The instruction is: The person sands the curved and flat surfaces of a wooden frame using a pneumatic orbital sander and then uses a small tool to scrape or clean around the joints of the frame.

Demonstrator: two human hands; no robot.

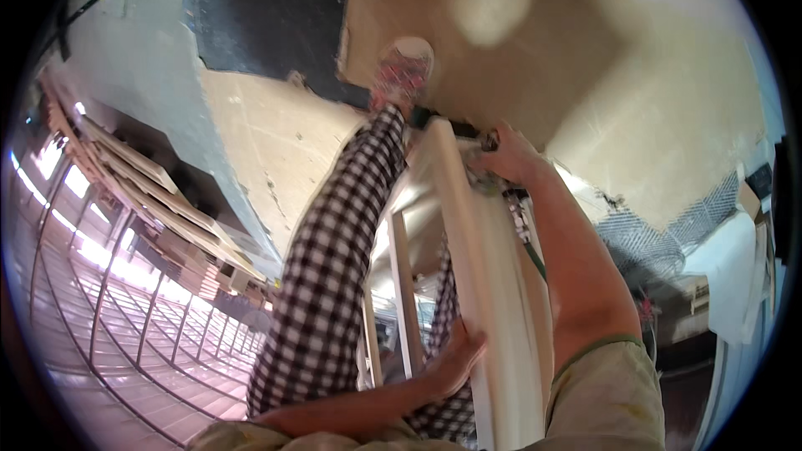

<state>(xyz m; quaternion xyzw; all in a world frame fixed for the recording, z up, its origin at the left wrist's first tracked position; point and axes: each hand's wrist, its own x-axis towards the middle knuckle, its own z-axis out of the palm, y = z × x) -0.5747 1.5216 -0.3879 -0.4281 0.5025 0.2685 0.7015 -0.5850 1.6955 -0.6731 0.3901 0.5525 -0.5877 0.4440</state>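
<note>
A pale wooden frame (pixel 493 309) with a long, broad rail stands between my legs, running away from me. Thinner slats show to its left. My left hand (pixel 455 355) is closed on the rail's near left edge, with the arm crossing low in front of me. Farther along, at the rail's far right end, my right hand (pixel 514 157) is wrapped round a small dark-and-grey object, blurred and partly hidden by the fingers. Its kind cannot be made out. A thin green cord or hose (pixel 535 259) runs beside my right forearm.
My checkered trouser leg (pixel 330 259) and red-patterned shoe (pixel 405 67) are left of the frame. A dark mat (pixel 271 29) lies on the worn floor. Stacked boards (pixel 154 188) are at the left, and dark mesh (pixel 660 234) and a pale sheet (pixel 723 276) at the right.
</note>
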